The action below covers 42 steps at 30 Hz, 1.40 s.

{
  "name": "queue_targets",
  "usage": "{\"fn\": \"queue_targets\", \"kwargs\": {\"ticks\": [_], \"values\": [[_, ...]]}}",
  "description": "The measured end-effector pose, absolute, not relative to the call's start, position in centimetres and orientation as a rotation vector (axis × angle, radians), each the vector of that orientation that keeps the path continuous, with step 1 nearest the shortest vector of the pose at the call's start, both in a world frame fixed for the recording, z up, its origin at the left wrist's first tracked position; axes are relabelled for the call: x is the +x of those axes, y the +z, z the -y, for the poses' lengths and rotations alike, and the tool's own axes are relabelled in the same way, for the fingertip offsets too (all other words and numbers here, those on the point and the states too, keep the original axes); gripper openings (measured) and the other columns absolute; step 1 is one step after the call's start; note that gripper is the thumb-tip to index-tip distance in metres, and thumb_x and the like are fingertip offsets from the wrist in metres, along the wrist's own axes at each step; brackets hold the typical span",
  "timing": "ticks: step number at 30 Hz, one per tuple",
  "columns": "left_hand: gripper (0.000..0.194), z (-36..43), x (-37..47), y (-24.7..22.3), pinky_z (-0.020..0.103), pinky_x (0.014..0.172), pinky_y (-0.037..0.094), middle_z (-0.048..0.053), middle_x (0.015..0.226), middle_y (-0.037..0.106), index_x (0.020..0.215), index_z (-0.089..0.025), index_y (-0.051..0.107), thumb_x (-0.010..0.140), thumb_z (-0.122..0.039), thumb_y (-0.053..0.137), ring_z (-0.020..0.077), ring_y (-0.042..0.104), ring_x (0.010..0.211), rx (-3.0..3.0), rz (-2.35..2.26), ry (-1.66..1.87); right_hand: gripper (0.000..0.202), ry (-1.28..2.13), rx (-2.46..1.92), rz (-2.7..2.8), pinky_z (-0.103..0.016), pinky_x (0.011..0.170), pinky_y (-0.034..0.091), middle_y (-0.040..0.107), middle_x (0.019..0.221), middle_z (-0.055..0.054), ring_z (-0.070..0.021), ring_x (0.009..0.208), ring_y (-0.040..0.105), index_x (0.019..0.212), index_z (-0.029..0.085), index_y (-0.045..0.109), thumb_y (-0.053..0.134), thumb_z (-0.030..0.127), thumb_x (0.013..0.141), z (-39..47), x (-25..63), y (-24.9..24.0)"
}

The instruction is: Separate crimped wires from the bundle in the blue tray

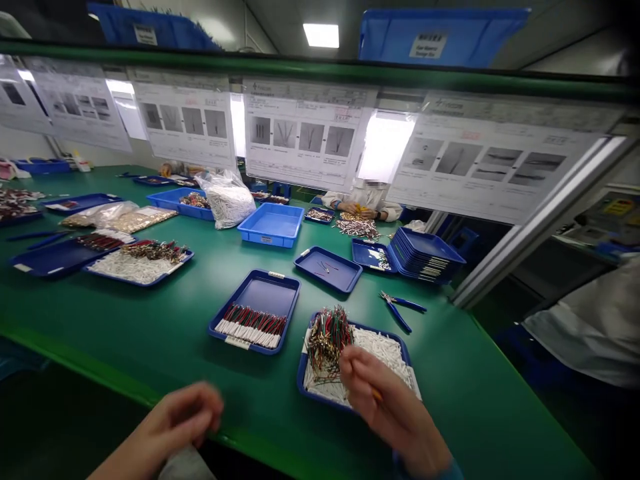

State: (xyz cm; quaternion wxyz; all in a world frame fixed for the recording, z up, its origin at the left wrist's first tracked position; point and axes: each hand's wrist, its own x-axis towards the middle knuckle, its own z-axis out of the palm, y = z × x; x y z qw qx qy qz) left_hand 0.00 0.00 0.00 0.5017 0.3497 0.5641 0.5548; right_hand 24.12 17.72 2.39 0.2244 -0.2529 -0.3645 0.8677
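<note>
My right hand (383, 400) is over the front tray (301, 383), beside a bundle of red, green and dark wires (330, 337) with coppery ends. Its fingers are curled together in a pinch; what they hold, if anything, is hidden. A small orange patch shows at those fingers. White tubes (385, 350) fill the rest of that tray. My left hand (187, 417) is near the table's front edge, slightly blurred, fingers curled toward the thumb, contents hidden. Further up, a blue tray (257, 290) has a row of red, green and dark wires with white tubes (247, 333) on their ends.
Blue-handled pliers (400, 310) lie right of the trays. Behind are a shallow tray (327, 270) with a few wires, stacked trays (425, 253) and a light-blue bin (271, 223). More filled trays stand left. Across the table, a person's hands (357, 210) work. Paper sheets (305, 133) hang overhead.
</note>
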Motion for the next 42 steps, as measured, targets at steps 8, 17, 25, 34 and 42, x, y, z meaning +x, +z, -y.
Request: {"fn": "queue_targets", "kwargs": {"ticks": [8, 17, 25, 34, 42], "values": [[0.021, -13.7, 9.5, 4.6, 0.028, 0.078, 0.043, 0.008, 0.094, 0.057, 0.096, -0.014, 0.051, 0.088, -0.031, 0.042, 0.0155, 0.056, 0.087, 0.056, -0.697, 1.585, 0.012, 2.024, -0.743, 0.761, -0.023, 0.081, 0.048, 0.059, 0.084, -0.005, -0.0103, 0.079, 0.059, 0.077, 0.014, 0.058, 0.05, 0.021, 0.082, -20.6, 17.6, 3.3], [0.028, -17.9, 8.3, 2.8, 0.027, 0.075, 0.046, 0.008, 0.078, 0.059, 0.088, -0.008, 0.052, 0.091, -0.027, 0.032, 0.0155, 0.06, 0.075, -0.161, -0.462, 1.589, 0.041, 1.394, -0.739, 1.454, -0.038, 0.102, 0.032, 0.055, 0.115, -0.008, -0.0209, 0.11, 0.048, 0.107, 0.016, 0.061, 0.046, 0.048, 0.085, -20.4, 14.3, 1.0], [0.021, -17.4, 5.9, 1.8, 0.028, 0.067, 0.048, 0.01, 0.082, 0.059, 0.095, -0.008, 0.051, 0.088, -0.021, 0.037, 0.0162, 0.06, 0.072, -0.202, -0.357, 1.582, 0.033, 1.334, -0.673, 1.519, -0.037, 0.095, 0.041, 0.053, 0.118, -0.01, -0.0208, 0.109, 0.051, 0.111, 0.017, 0.055, 0.047, 0.038, 0.087, -21.1, 14.6, 0.2], [0.028, -17.1, 5.5, 1.9, 0.03, 0.074, 0.05, 0.017, 0.104, 0.057, 0.106, -0.005, 0.048, 0.089, -0.024, 0.037, 0.0196, 0.061, 0.083, -0.19, -0.385, 1.58, 0.017, 0.613, -0.728, 2.001, -0.04, 0.089, 0.043, 0.05, 0.113, -0.011, -0.0226, 0.106, 0.048, 0.091, 0.016, 0.059, 0.049, 0.016, 0.078, -21.3, 16.9, -0.4], [0.032, -17.1, 5.9, 2.1, 0.03, 0.077, 0.049, 0.018, 0.1, 0.059, 0.112, -0.002, 0.046, 0.089, -0.022, 0.038, 0.0204, 0.062, 0.083, -0.164, -0.417, 1.588, 0.018, 0.42, -0.789, 2.081, -0.044, 0.089, 0.041, 0.049, 0.115, -0.011, -0.0251, 0.108, 0.045, 0.092, 0.017, 0.061, 0.051, 0.018, 0.077, -21.5, 16.6, -1.1]]}}
